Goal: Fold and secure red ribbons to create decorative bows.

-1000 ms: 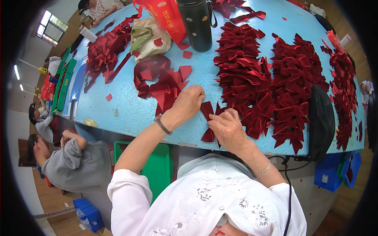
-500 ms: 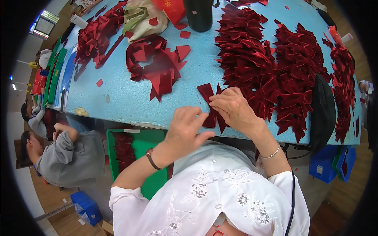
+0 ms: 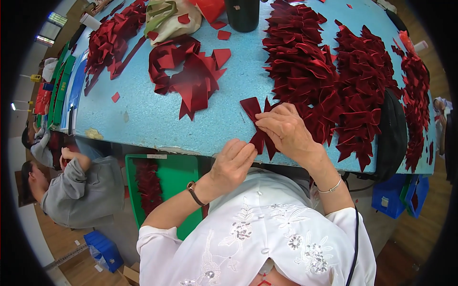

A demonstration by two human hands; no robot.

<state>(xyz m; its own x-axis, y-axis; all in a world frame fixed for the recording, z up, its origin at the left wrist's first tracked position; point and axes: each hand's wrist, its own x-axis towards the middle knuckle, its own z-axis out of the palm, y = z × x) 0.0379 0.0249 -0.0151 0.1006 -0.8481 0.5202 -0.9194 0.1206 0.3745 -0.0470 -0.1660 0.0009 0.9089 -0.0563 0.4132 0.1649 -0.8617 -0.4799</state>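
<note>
A dark red velvet bow (image 3: 251, 109) lies at the table's near edge. Over its middle, my right hand (image 3: 288, 128) has thumb and fingers pinched together on the fabric, hiding much of the knot and the right side. My left hand (image 3: 233, 164) is closed at the lower left tip, its fingertips meeting the ribbon there. Just right of my right hand, a long row of similar bows (image 3: 300, 62) is stacked closely together, with a second row (image 3: 362, 81) beyond it. Left of the bow lies a loose heap of red ribbon pieces (image 3: 186, 71).
A black cup (image 3: 242, 16) and a cloth bag (image 3: 174, 21) stand at the back of the blue table (image 3: 143, 121). Another ribbon pile (image 3: 114, 38) is far left. A green bin (image 3: 176, 176) sits below the front edge; a black bag (image 3: 393, 138) hangs at right. A seated person (image 3: 81, 186) is at left.
My left hand has come down slightly and closed its fingers at the bow's lower tip; before, it hovered apart with the thumb out. My right hand keeps its pinch on the bow.
</note>
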